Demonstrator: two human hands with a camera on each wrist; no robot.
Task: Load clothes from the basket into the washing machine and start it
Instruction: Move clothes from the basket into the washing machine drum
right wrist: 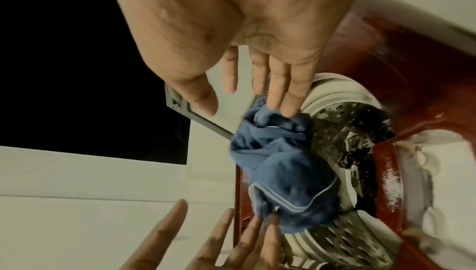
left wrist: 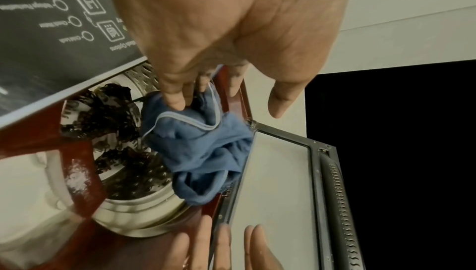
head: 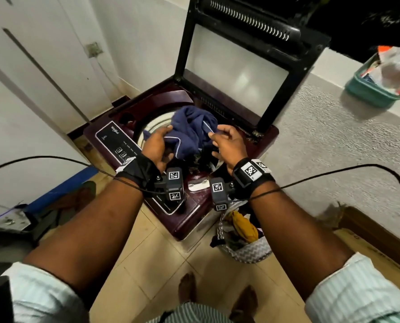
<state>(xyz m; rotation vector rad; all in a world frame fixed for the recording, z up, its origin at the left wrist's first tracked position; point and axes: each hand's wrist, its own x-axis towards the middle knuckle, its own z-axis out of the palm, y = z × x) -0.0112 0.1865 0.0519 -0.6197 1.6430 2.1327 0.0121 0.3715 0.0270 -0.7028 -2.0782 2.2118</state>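
Note:
A blue garment with pale piping [head: 192,127] hangs bunched over the washing machine's drum [head: 152,123], between my two hands. The fingers of my left hand [head: 158,145] are straight and spread, with their tips against the garment's [left wrist: 203,148] near left edge. My right hand [head: 224,143] touches the garment's [right wrist: 280,168] right side with straight fingertips [right wrist: 285,109]; the thumb stands apart. Dark patterned clothes [left wrist: 115,132] lie inside the drum. The maroon machine's lid [head: 236,66] stands up open. A zigzag-patterned basket [head: 248,252] holding a yellow cloth sits on the floor by the machine's right front corner.
The control panel [head: 115,141] runs along the machine's left side. A white wall and door are on the left, and a rough ledge on the right carries a teal tub [head: 376,87] of items. My bare feet [head: 217,297] stand on the tan tiles.

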